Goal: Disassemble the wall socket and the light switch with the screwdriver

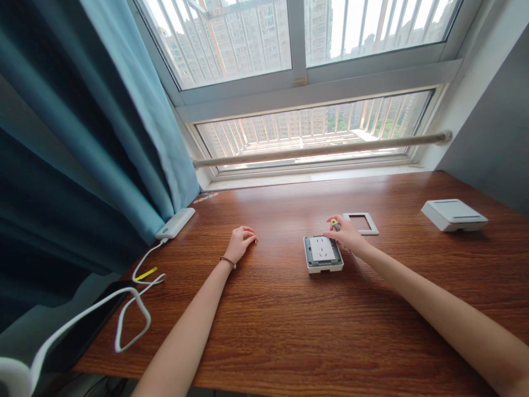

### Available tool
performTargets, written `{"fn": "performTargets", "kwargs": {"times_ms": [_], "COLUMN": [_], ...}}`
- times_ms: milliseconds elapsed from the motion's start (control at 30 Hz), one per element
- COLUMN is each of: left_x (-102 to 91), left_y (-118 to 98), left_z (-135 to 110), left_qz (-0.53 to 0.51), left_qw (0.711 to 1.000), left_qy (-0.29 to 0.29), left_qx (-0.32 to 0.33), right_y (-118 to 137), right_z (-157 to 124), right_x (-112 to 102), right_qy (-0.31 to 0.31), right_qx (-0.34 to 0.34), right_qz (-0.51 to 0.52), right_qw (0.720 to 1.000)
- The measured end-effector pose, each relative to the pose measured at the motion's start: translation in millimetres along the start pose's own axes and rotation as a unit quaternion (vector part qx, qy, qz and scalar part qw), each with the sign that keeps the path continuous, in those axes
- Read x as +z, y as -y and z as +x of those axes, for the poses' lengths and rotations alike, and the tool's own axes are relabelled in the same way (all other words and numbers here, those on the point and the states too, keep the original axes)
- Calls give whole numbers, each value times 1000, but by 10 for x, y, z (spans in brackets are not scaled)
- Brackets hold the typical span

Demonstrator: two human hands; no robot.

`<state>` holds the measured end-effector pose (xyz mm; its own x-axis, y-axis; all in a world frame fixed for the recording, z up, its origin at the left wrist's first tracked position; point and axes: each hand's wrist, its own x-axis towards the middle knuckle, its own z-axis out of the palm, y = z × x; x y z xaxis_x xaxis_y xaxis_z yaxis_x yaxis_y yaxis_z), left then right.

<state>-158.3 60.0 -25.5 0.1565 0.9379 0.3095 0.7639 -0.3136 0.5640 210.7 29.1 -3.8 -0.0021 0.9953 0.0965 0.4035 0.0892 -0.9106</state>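
My left hand rests on the wooden desk with its fingers curled in a pinch over a tiny item, perhaps a screw, at its fingertips. My right hand is closed round a small screwdriver with a yellow handle. It hovers at the upper right corner of a wall socket, which lies face up with its cover off. The white cover frame lies just beyond my right hand.
A white box-shaped switch unit sits at the right back. A white power bank with a looping white cable lies at the left, beside a teal curtain. A window with a rail runs behind the desk.
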Motion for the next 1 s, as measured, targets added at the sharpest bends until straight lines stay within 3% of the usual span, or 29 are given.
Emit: {"fn": "performTargets", "kwargs": {"times_ms": [633,1000], "left_x": [-82,-39], "left_y": [151,118], "left_z": [-17,-33], "left_qz": [-26,-19], "left_qw": [999,1000], "left_qy": [-18,-18], "left_qx": [-23,-11], "right_y": [-9,38], "right_z": [1,-14], "right_x": [-5,-14], "right_qy": [-1,0], "right_qx": [-8,8], "right_qz": [4,10], "right_qw": [1000,1000]}}
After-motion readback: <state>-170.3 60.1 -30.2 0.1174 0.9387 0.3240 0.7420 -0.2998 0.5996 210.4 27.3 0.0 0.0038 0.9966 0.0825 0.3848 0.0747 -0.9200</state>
